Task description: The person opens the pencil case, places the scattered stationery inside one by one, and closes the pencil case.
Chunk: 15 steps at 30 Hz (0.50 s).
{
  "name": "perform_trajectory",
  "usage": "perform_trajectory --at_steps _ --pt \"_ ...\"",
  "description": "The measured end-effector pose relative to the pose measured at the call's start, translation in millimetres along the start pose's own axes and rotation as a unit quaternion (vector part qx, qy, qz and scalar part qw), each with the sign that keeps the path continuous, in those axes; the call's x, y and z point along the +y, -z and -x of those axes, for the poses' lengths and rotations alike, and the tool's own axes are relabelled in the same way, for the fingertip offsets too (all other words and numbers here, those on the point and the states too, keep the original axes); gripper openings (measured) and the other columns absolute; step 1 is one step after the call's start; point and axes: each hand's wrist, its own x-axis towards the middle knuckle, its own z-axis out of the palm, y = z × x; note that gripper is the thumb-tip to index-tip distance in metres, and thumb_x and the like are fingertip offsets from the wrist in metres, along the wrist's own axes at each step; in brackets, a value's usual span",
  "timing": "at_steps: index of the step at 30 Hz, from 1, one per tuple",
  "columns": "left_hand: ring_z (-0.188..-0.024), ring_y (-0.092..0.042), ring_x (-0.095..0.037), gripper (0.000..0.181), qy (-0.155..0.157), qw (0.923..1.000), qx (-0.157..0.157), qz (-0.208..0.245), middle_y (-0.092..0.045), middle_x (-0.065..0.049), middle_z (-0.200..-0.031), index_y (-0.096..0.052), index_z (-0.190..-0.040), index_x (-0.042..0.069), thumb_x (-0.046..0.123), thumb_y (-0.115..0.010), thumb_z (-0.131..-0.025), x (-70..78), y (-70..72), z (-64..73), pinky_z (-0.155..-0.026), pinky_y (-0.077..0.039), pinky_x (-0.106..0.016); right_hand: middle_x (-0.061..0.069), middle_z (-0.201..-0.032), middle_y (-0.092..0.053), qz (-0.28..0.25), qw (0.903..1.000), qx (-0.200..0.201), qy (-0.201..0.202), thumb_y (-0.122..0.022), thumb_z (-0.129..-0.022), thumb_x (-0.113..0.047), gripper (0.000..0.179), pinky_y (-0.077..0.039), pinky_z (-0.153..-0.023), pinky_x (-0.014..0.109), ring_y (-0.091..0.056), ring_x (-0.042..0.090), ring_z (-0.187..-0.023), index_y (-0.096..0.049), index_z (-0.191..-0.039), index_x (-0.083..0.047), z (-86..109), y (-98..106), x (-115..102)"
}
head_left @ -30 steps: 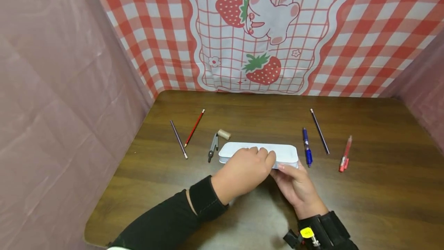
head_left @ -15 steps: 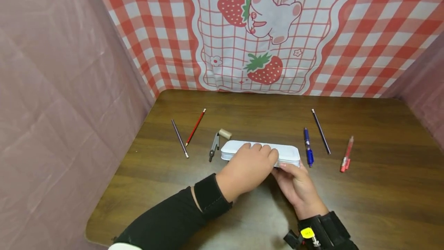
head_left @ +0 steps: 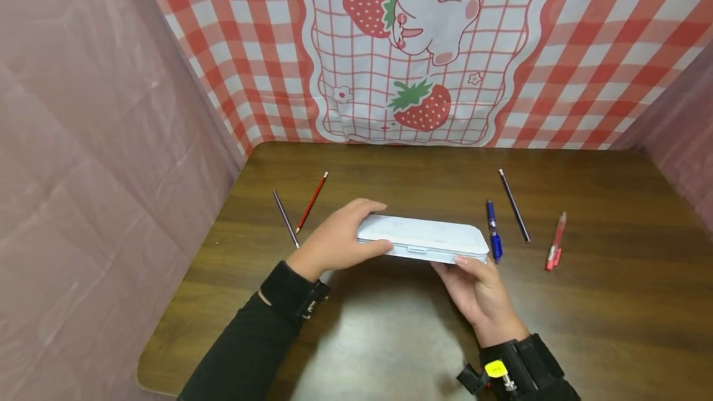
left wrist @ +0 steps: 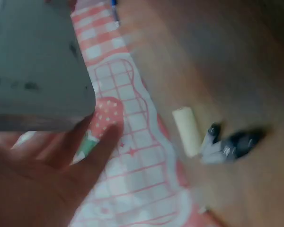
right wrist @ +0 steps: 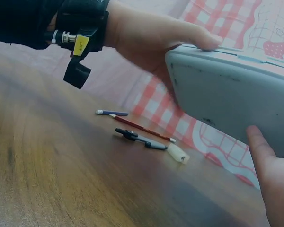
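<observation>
A white pencil case (head_left: 429, 232) with rounded corners and a front clasp is held up above the table, its lid down. My left hand (head_left: 333, 241) grips its left end, thumb along the front and fingers over the back edge. At the right end my right hand (head_left: 473, 294) holds it from below, with the thumb on the front edge. Dark scuffs mark the grey-white underside of the case in both wrist views. Below it lie a drawing compass (right wrist: 142, 140) and a small cream cylinder (right wrist: 178, 154), both hidden behind my left hand and the case in the head view.
A red pencil (head_left: 312, 202) and a dark pencil (head_left: 285, 217) lie on the left of the brown table (head_left: 613, 327). To the right are a blue pen (head_left: 493, 231), another dark pencil (head_left: 514, 205) and a red pen (head_left: 556, 241). A checked strawberry cloth (head_left: 267, 67) hangs behind.
My left hand has moved from over the middle of the pencil case to its left end. The case has tilted slightly and its clasp now shows. My right hand keeps its hold.
</observation>
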Motion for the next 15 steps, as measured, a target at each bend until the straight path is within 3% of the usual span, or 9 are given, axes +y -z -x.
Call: perform_trajectory --at_steps 2,5,8,12,14,15 --pt "-0.122 -0.055 -0.017 0.069 0.033 0.9976 -0.008 0.061 -0.056 -0.003 -0.141 -0.056 -0.144 0.011 0.047 -0.077 -0.09 -7.7 -0.5 2.1 -0.104 -0.045 -0.039 0.02 -0.138 -0.06 0.0 1.0 -0.001 0.001 -0.037 -0.095 0.021 0.051 -0.044 -0.108 0.047 -0.06 0.031 -0.125 -0.051 -0.141 0.001 -0.6 -0.8 -0.1" --pt "-0.118 -0.056 -0.02 0.063 0.054 0.9848 -0.019 0.164 -0.056 -0.006 -0.138 -0.054 -0.144 0.01 0.034 -0.079 -0.091 -17.6 -4.1 5.9 -0.101 -0.047 -0.039 0.02 -0.137 -0.061 0.003 1.0 0.007 0.001 -0.039 -0.094 0.02 0.051 -0.045 -0.107 0.048 -0.061 0.031 -0.124 -0.051 -0.14 0.001 -0.6 -1.8 0.2" --pt "-0.114 -0.057 -0.022 0.059 0.041 0.963 -0.025 0.265 -0.054 -0.01 -0.133 -0.053 -0.145 0.008 0.017 -0.078 -0.092 -24.2 -9.0 10.9 -0.095 -0.049 -0.036 0.019 -0.137 -0.06 0.004 0.9999 0.012 -0.004 -0.038 -0.095 0.018 0.05 -0.045 -0.107 0.048 -0.061 0.031 -0.124 -0.049 -0.14 0.001 -0.1 -2.1 0.7" --pt "-0.111 -0.056 -0.022 0.055 0.006 0.9275 0.004 0.374 -0.052 -0.015 -0.132 -0.052 -0.142 -0.002 0.001 -0.071 -0.091 -27.9 -19.3 16.2 -0.093 -0.049 -0.03 0.02 -0.14 -0.058 0.001 0.9999 0.003 -0.017 -0.037 -0.097 0.016 0.049 -0.043 -0.109 0.046 -0.059 0.03 -0.126 -0.047 -0.143 0.002 0.6 -2.2 2.4" --pt "-0.11 -0.057 -0.021 0.053 0.001 0.9203 0.026 0.39 -0.052 -0.018 -0.133 -0.052 -0.141 -0.005 -0.001 -0.068 -0.091 -28.2 -25.3 17.8 -0.091 -0.05 -0.028 0.021 -0.14 -0.058 0.003 0.9998 0.002 -0.02 -0.037 -0.097 0.016 0.049 -0.043 -0.109 0.046 -0.059 0.03 -0.126 -0.047 -0.143 0.003 0.8 -1.9 3.5" --pt "-0.108 -0.058 -0.021 0.052 0.003 0.9203 0.039 0.389 -0.052 -0.019 -0.132 -0.052 -0.141 -0.006 -0.001 -0.066 -0.091 -28.1 -28.4 18.3 -0.09 -0.05 -0.028 0.02 -0.14 -0.058 0.003 0.9998 0.004 -0.021 -0.038 -0.097 0.016 0.049 -0.043 -0.109 0.046 -0.059 0.03 -0.127 -0.048 -0.143 0.003 1.1 -1.9 4.0"
